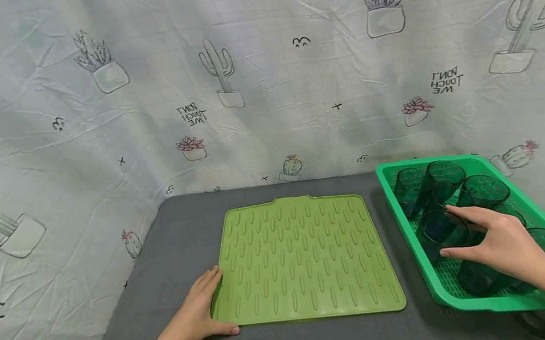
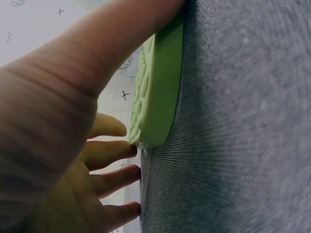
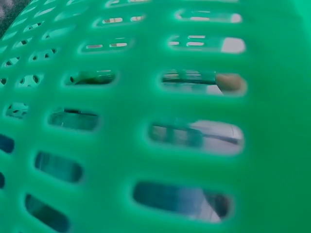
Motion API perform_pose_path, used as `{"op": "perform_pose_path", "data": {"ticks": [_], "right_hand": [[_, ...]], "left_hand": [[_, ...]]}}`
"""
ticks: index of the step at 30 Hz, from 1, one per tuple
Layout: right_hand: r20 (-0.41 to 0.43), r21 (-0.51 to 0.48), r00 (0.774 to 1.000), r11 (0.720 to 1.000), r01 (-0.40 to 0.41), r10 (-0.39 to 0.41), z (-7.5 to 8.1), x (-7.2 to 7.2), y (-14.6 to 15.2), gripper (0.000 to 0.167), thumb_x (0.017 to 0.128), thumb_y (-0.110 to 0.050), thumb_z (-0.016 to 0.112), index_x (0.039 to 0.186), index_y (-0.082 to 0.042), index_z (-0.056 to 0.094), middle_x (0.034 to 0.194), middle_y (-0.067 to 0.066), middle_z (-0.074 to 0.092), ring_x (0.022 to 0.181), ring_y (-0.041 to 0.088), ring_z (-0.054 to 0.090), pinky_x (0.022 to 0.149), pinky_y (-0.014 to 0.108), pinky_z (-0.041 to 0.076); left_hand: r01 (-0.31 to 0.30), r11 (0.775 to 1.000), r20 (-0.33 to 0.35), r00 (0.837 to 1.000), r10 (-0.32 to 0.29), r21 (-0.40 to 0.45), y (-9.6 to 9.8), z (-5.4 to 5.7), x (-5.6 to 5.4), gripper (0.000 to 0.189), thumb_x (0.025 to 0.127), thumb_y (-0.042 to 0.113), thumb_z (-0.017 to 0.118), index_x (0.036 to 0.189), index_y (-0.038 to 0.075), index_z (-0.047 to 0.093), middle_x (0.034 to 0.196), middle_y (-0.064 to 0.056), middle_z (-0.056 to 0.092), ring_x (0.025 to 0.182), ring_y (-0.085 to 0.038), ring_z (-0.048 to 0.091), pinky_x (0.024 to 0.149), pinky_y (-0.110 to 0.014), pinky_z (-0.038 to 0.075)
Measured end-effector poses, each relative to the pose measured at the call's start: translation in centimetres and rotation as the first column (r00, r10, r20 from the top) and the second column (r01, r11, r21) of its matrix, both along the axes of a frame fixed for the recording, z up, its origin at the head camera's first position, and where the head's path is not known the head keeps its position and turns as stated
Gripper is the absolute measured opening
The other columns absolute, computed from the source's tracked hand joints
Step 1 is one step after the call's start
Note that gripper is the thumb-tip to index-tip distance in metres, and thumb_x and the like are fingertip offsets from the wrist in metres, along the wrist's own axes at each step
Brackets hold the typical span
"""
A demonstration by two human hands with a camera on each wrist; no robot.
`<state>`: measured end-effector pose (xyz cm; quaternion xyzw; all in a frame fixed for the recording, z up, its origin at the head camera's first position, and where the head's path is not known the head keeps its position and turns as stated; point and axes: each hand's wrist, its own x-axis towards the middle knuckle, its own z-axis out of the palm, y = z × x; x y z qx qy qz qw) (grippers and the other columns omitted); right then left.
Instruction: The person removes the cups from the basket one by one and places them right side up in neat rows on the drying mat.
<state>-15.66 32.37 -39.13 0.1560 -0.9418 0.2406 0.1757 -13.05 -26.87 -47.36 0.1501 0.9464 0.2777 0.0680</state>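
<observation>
A: How do the hands lie?
B: The left hand (image 1: 192,312) rests with fingers extended against the near left corner of the green mat (image 1: 287,272), its thumb along the front edge. The right hand (image 1: 503,243) reaches into the basket (image 1: 487,302), thumb and forefinger parted across the rim of a dark glass (image 1: 441,230).
A: Gripping it?
B: I can't tell; basket wall fills the right wrist view.
A: And around them?
B: More glasses (image 1: 484,192) crowd that basket, right of the mat. Both sit on a grey tabletop (image 1: 171,240), and behind rises a pale sheet (image 1: 270,93) printed with potted plants (image 1: 386,19).
</observation>
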Motion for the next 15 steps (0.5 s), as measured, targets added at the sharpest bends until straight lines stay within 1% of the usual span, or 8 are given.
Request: {"op": "perform_pose_path", "data": {"ticks": [2, 3, 5, 6, 7, 9, 11, 15], "right_hand": [[0.028, -0.016, 1.0, 1.0, 0.009, -0.008, 0.03, -0.03, -0.04, 0.086, 0.058, -0.042, 0.095, 0.133, -0.011, 0.064, 0.122, 0.01, 0.066, 0.094, 0.011, 0.067, 0.066, 0.011, 0.043], [0.038, -0.023, 0.999, 1.0, 0.006, -0.005, 0.06, -0.05, -0.06, 0.086, 0.059, -0.042, 0.094, 0.134, -0.012, 0.064, 0.123, 0.009, 0.066, 0.095, 0.008, 0.067, 0.066, 0.013, 0.044], [0.059, -0.033, 0.998, 0.999, 0.013, -0.011, 0.06, -0.04, -0.11, 0.085, 0.06, -0.043, 0.094, 0.134, -0.015, 0.064, 0.124, 0.007, 0.066, 0.097, -0.006, 0.06, 0.066, 0.014, 0.045], [0.066, -0.034, 0.998, 0.999, 0.018, -0.016, 0.07, -0.01, -0.14, 0.085, 0.06, -0.044, 0.094, 0.134, -0.016, 0.064, 0.124, 0.007, 0.066, 0.097, -0.011, 0.056, 0.067, 0.013, 0.044], [0.075, -0.039, 0.997, 0.999, 0.012, -0.009, 0.1, 0.0, -0.1, 0.085, 0.061, -0.043, 0.093, 0.135, -0.015, 0.063, 0.125, 0.007, 0.065, 0.097, -0.008, 0.059, 0.067, 0.014, 0.046], [0.093, -0.058, 0.996, 0.998, -0.003, 0.009, 0.16, 0.04, 0.02, 0.085, 0.062, -0.04, 0.094, 0.136, -0.013, 0.062, 0.126, 0.011, 0.063, 0.098, -0.009, 0.057, 0.069, 0.012, 0.045], [0.111, -0.077, 0.993, 0.997, -0.019, 0.027, 0.1, 0.06, 0.13, 0.084, 0.064, -0.036, 0.094, 0.136, -0.011, 0.061, 0.125, 0.011, 0.061, 0.098, -0.015, 0.052, 0.071, 0.008, 0.043], [0.128, -0.108, 0.989, 0.992, -0.059, 0.073, -0.08, -0.04, 0.2, 0.083, 0.066, -0.029, 0.094, 0.138, -0.006, 0.058, 0.121, 0.005, 0.055, 0.097, -0.018, 0.046, 0.072, 0.009, 0.044]], "left_hand": [[-0.002, 1.0, 0.0, 1.0, 0.002, -0.002, -0.04, -0.01, 0.01, 0.131, 0.059, 0.071, 0.081, 0.153, -0.003, 0.028, 0.157, -0.022, 0.024, 0.142, -0.045, 0.017, 0.104, -0.066, 0.027], [-0.002, 1.0, -0.002, 1.0, 0.002, -0.004, -0.07, -0.02, 0.03, 0.131, 0.059, 0.071, 0.08, 0.153, -0.003, 0.028, 0.157, -0.022, 0.024, 0.142, -0.045, 0.018, 0.104, -0.066, 0.027], [-0.002, 1.0, -0.008, 1.0, 0.002, -0.005, -0.11, -0.07, 0.05, 0.131, 0.059, 0.072, 0.08, 0.153, -0.003, 0.028, 0.157, -0.023, 0.025, 0.142, -0.045, 0.018, 0.105, -0.066, 0.026], [-0.001, 1.0, -0.012, 1.0, 0.001, -0.006, -0.12, -0.1, 0.05, 0.131, 0.059, 0.072, 0.08, 0.153, -0.004, 0.028, 0.156, -0.023, 0.025, 0.142, -0.045, 0.019, 0.105, -0.066, 0.026], [0.0, 1.0, -0.014, 1.0, 0.0, -0.006, -0.12, -0.13, 0.05, 0.131, 0.059, 0.072, 0.08, 0.153, -0.004, 0.029, 0.156, -0.023, 0.025, 0.142, -0.045, 0.019, 0.105, -0.066, 0.026], [0.002, 1.0, -0.016, 1.0, -0.002, -0.005, -0.11, -0.19, 0.02, 0.131, 0.059, 0.073, 0.08, 0.153, -0.004, 0.029, 0.156, -0.023, 0.025, 0.142, -0.045, 0.019, 0.105, -0.065, 0.026], [0.003, 1.0, -0.015, 1.0, -0.003, -0.006, -0.09, -0.21, -0.04, 0.131, 0.059, 0.073, 0.08, 0.152, -0.004, 0.029, 0.156, -0.022, 0.026, 0.142, -0.045, 0.019, 0.105, -0.065, 0.026], [0.0, 1.0, -0.003, 1.0, 0.0, -0.011, -0.09, -0.15, -0.14, 0.131, 0.059, 0.072, 0.08, 0.153, -0.003, 0.029, 0.156, -0.022, 0.025, 0.142, -0.045, 0.019, 0.105, -0.066, 0.027]]}}
